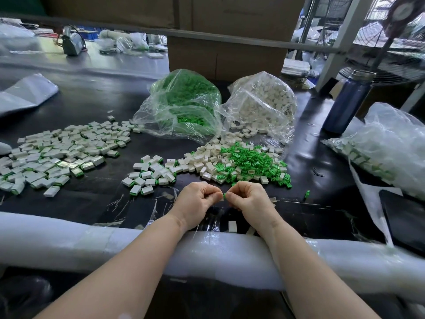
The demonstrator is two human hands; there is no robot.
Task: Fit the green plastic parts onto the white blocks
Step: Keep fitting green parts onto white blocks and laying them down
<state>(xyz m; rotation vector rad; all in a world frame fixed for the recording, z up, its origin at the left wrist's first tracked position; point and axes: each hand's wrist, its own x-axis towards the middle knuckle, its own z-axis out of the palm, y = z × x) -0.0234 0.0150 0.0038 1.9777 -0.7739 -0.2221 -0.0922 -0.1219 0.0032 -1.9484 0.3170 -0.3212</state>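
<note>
Two clear bags sit open at the back of the black table (96, 104) — the left bag (181, 102) holds green parts, the right bag (262, 100) white blocks. A mixed loose pile (241, 162) spills out in front of them. Just nearer than that pile, the left hand (197, 201) and right hand (251, 199) meet fingertip to fingertip, both curled, pinching a small green part (223, 195) between them — what else they hold is hidden.

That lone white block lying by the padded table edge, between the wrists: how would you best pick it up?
Pinch the white block across its two long side faces, coming down from above. It lies alone on the mat, but the right hand and wrist sit close beside it, so probably use the left hand.
</note>
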